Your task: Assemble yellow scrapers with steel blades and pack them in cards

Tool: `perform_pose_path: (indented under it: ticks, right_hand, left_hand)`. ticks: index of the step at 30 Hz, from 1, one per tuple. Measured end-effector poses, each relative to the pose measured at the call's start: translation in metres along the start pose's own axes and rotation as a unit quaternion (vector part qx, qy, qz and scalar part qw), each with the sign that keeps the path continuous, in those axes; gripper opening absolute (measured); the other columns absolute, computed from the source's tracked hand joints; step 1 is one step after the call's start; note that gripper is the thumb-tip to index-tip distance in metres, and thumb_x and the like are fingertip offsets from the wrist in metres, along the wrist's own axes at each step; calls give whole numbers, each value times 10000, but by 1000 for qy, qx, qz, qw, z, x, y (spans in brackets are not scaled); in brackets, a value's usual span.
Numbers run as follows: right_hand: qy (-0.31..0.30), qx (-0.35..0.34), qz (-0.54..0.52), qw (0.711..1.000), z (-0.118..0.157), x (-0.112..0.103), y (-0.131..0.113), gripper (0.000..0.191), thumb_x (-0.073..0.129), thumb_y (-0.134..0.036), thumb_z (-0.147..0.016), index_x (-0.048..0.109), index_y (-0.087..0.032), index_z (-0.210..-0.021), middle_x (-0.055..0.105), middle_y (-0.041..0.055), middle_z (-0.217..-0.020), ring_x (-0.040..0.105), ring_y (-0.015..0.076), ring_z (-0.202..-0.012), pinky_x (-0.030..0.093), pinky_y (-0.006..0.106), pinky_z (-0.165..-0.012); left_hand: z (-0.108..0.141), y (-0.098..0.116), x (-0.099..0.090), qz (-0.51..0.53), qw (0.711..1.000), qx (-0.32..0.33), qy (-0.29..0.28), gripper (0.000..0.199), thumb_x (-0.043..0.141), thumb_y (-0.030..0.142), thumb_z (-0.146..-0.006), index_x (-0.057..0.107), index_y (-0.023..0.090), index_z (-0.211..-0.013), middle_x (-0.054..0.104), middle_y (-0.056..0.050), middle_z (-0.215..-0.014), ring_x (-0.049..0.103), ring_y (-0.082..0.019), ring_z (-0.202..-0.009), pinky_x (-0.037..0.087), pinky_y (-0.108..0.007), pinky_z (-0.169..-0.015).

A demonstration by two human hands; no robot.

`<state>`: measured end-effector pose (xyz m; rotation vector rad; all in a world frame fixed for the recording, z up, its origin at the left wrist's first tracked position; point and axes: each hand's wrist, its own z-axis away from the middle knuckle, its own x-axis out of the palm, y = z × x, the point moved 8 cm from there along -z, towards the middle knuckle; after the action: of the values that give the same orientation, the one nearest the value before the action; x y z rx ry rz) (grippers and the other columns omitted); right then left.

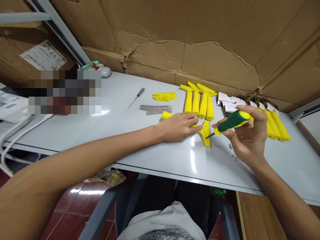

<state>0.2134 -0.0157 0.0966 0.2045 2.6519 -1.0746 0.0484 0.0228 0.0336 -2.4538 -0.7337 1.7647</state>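
My left hand is wrapped over a yellow scraper, pressing it on the table; its handle end shows beyond the wrist side. My right hand grips a green and yellow screwdriver, held tilted, with its tip at the scraper's head. Several small screws lie below the right hand. Behind the left hand are several yellow scraper handles side by side, a stack of yellow strips and some metal blades.
A thin screwdriver lies at the middle left of the white table. At the right are more yellow handles with dark heads, beside white packages. Cardboard stands along the back. White cables run at the far left.
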Motion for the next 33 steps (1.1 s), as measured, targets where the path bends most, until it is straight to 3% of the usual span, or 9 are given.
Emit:
perform_pose_path:
  ticks: [5, 10, 16, 18, 20, 22, 25, 29, 33]
  right_hand:
    - [80, 51, 39, 995, 2, -9, 8, 675, 945, -317, -785, 584, -416, -1347, 536, 17, -1335, 756, 177, -892, 706, 419, -866]
    - [79, 83, 45, 992, 0, -10, 11, 658, 919, -357, -813, 575, -420, -1370, 553, 41, -1320, 742, 235, -966, 683, 486, -937]
    - [71, -1, 63, 995, 5, -4, -8, 700, 793, -314, -927, 505, -483, -1543, 678, 54, -1247, 771, 319, -1029, 670, 591, -958]
    - [100, -31, 70, 992, 8, -9, -19, 727, 784, -309, -925, 491, -529, -1554, 668, 45, -1347, 769, 340, -1044, 663, 622, -963]
    - [138, -7, 91, 986, 7, -20, -21, 729, 813, -357, -900, 508, -538, -1536, 598, 35, -1496, 758, 340, -1036, 662, 615, -951]
    - [147, 73, 120, 979, 2, -33, -9, 667, 833, -416, -882, 562, -485, -1488, 651, 62, -1398, 741, 308, -950, 667, 564, -870]
    - [85, 225, 145, 960, -5, -46, 28, 507, 831, -432, -873, 627, -359, -1332, 669, 14, -824, 649, 214, -676, 603, 409, -646]
    - [-12, 356, 194, 914, -2, -50, 70, 555, 836, -459, -816, 596, -296, -1289, 637, -34, -719, 623, 173, -538, 464, 300, -513]
    - [-107, 370, 285, 878, 3, -36, 85, 438, 765, -457, -854, 623, -275, -1226, 634, -42, -670, 645, 189, -560, 483, 325, -598]
  left_hand:
    - [0, -7, -1, -8, 998, -43, -39, 384, 564, 153, -1001, 654, 174, -1375, 712, -120, -1100, 619, -261, -1060, 460, -318, -634]
    - [0, -8, 0, -13, 999, -29, -40, 370, 545, 168, -1022, 651, 177, -1377, 703, -112, -1083, 615, -250, -1031, 448, -320, -610]
    - [0, -5, 0, -21, 1000, -13, -15, 340, 532, 168, -1049, 641, 166, -1371, 707, -102, -1064, 628, -233, -1011, 473, -320, -620]
    - [1, -4, 1, -20, 1000, -5, -15, 342, 524, 170, -1053, 636, 163, -1376, 711, -103, -1070, 635, -233, -1023, 481, -317, -632]
    - [2, -5, 2, -17, 1000, 5, -11, 352, 517, 171, -1052, 631, 167, -1385, 714, -102, -1072, 640, -233, -1030, 494, -320, -646]
    - [4, -5, 0, -15, 1000, 14, 6, 355, 512, 170, -1051, 631, 168, -1386, 714, -97, -1058, 644, -232, -1028, 500, -322, -653]
    - [5, -6, -5, -13, 999, 17, 34, 333, 517, 169, -1055, 646, 161, -1361, 713, -89, -1020, 651, -225, -999, 485, -318, -632]
    - [2, -5, -5, -8, 1000, 17, 25, 324, 517, 162, -1055, 660, 151, -1345, 718, -97, -1006, 657, -220, -971, 472, -308, -621]
    - [0, -4, -4, -10, 1000, 16, 25, 312, 522, 157, -1056, 671, 143, -1330, 719, -98, -997, 669, -224, -984, 487, -308, -640]
